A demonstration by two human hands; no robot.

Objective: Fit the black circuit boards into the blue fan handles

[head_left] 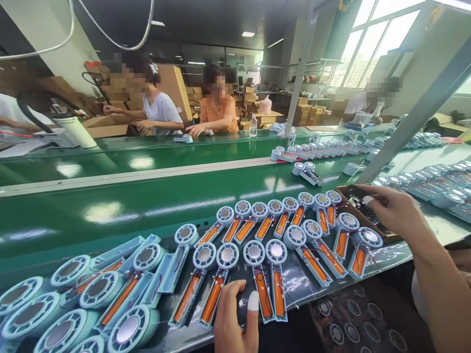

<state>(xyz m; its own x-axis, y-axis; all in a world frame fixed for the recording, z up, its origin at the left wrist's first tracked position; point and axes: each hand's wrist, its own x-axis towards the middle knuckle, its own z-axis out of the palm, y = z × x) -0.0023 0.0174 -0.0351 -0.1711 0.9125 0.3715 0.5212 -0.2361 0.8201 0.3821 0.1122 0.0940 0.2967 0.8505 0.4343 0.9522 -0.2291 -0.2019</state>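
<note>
Pointing up-frame, one blue unit (262, 292) lies right of the spread left hand (232, 335); the right hand's (399, 208) hold is unclear.

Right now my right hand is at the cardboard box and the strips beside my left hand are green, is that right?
Not quite: the head view shows that the strips beside your left hand are orange, not green. Your right hand is at the cardboard box, as you say.
</note>
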